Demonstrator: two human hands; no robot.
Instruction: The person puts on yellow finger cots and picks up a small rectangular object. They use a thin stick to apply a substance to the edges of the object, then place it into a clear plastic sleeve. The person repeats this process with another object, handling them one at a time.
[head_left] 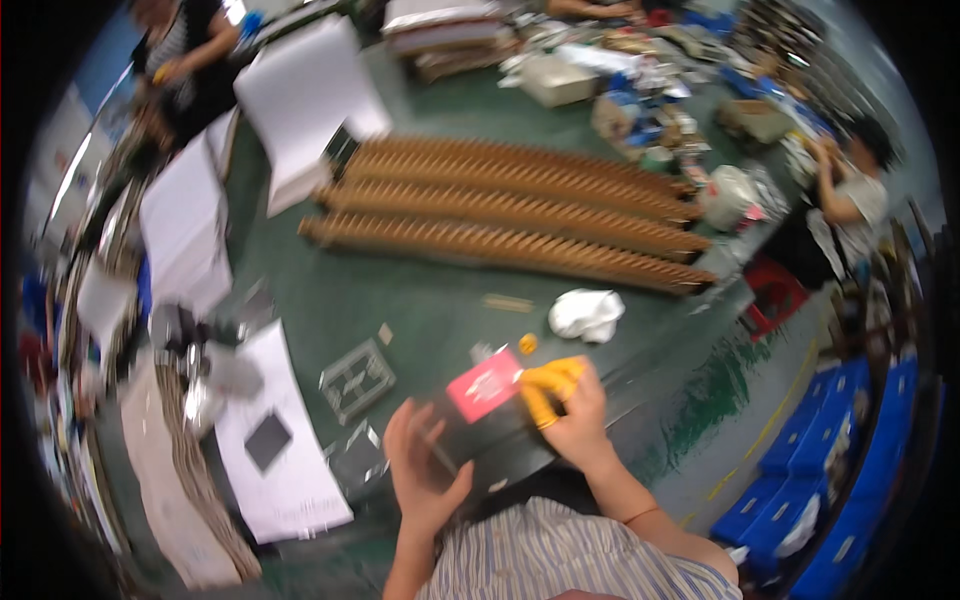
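Observation:
My left hand (425, 465) is over the table's near edge, smeared by motion, its fingers and thumb spread apart. My right hand (580, 415) wears yellow coverings on its fingers, which bend together at the right edge of a small pink-red card (485, 387). Pale marks show on the card's face. Between the hands there is a dim, see-through blur; I cannot make out whether it is a clear sheet. Just beyond the right hand lie a small yellow ring-like piece (527, 343) and a crumpled white cloth (587, 315).
Long brown slotted racks (510, 240) stretch across the green table (430, 300). At left lie a clear rectangular frame (357, 380), a white sheet (280, 480) bearing a dark square (268, 442), and brown board (180, 480). Blue bins (815, 420) stand at right; other people work around the table.

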